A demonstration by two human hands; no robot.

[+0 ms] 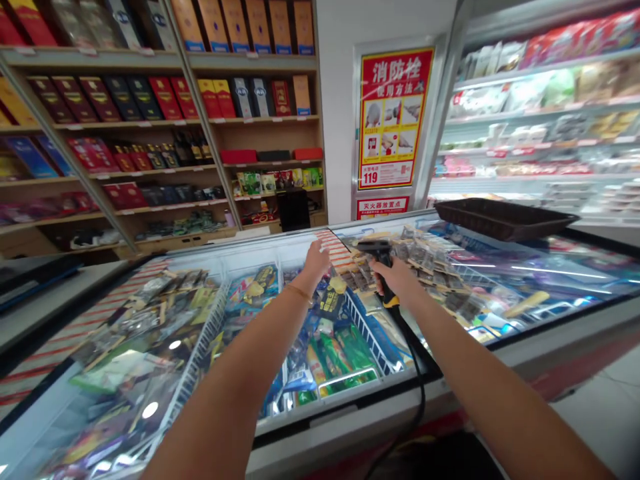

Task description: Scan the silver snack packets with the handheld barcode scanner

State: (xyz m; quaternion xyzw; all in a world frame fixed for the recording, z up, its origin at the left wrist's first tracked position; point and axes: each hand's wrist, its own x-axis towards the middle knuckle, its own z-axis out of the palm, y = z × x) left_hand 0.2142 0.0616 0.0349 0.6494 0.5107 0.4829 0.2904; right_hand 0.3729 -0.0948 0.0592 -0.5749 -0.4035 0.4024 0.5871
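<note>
My right hand (393, 277) is wrapped round the grip of a black handheld barcode scanner (377, 251) with a yellow patch at its base. A black cable (419, 380) runs down from the scanner toward me. My left hand (317, 259) reaches over the chest freezer beside a red-and-white striped strip (334, 248). Its fingers are small and slightly blurred, but look apart, and I see nothing held in them. Below the left hand, a white wire basket (367, 327) holds frozen packets, including green packs (340, 353) and a dark blue bag (331, 300).
A glass lid covers ice creams (165, 313) on the left; more lie at right (430, 267). A brown tray (505, 217) rests on the freezer's right side. Behind stand shelves of boxes (160, 97), a red poster (393, 120) and a lit refrigerated display (540, 113).
</note>
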